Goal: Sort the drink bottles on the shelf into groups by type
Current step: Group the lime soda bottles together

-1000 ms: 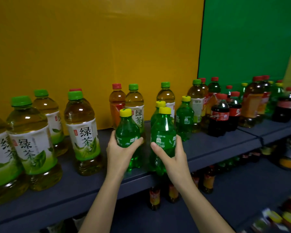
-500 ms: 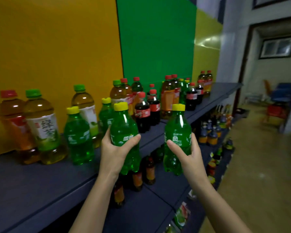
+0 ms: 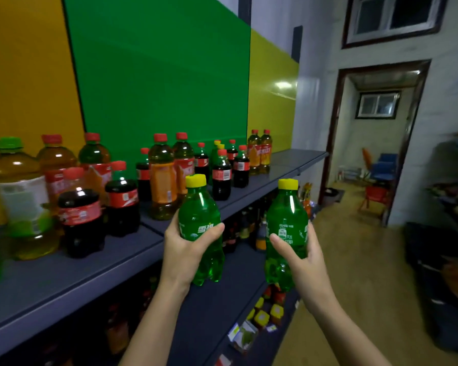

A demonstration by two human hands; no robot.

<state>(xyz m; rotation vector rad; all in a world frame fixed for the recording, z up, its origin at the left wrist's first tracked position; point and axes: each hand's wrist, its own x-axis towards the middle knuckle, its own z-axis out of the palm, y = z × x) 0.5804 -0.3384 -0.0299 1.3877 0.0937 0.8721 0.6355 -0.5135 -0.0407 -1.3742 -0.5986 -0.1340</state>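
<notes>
My left hand [image 3: 185, 249] grips a small green soda bottle [image 3: 200, 220] with a yellow cap, held upright in front of the shelf's edge. My right hand [image 3: 300, 257] grips a second green soda bottle [image 3: 286, 223] of the same kind, out over the aisle. On the grey shelf [image 3: 72, 276] stand dark cola bottles [image 3: 81, 220] with red caps, orange-labelled tea bottles [image 3: 163, 180], and a large green-tea bottle [image 3: 19, 199] at the left. Two more green soda bottles [image 3: 218, 151] show only their yellow caps behind the colas.
The shelf's far right end [image 3: 299, 159] is bare past two tea bottles [image 3: 259, 151]. A lower shelf [image 3: 222, 307] holds more bottles and packets. An open doorway [image 3: 370, 143] with chairs lies beyond. A dark rack [image 3: 450, 233] stands at the right.
Both hands have lifted their green bottles off the shelf and carried them to the right. The view has turned right, away from the green-tea group toward the colas and doorway.
</notes>
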